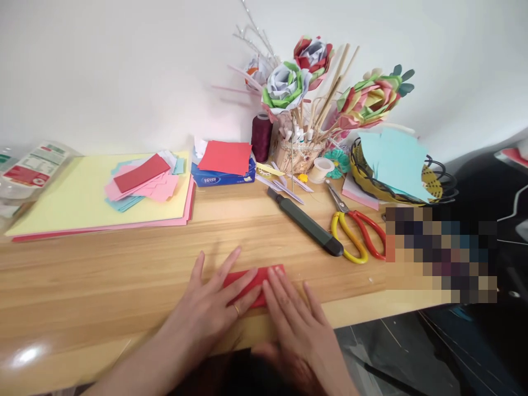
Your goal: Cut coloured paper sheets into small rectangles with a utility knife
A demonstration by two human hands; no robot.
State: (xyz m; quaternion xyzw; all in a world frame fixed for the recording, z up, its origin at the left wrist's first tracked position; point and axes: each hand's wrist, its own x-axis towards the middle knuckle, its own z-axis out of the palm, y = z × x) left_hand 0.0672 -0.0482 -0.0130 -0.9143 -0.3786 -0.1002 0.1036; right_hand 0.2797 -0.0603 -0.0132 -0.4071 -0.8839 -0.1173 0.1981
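A folded strip of red paper [261, 274] lies flat on the wooden table [124, 275] near its front edge. My left hand [218, 300] rests across the left part of the strip, fingers spread, with a ring on one finger. On the right end lie the stretched, flat fingers of my right hand [299, 313]. Both hands press on the paper from above, and neither grips it. Part of the strip is hidden under the fingers. Beyond my right hand are a dark green pen-shaped tool [309, 224] and scissors [366, 221] with one yellow and one red handle.
Large coloured sheets [70, 190] at left carry small paper pieces [159, 187]. Red squares [226, 157] lie on a blue box [223, 179]. Behind stand a thread spool [262, 137] and a holder [295, 157] with paper flowers [286, 85]. Light blue paper [398, 159] fills a basket [367, 179].
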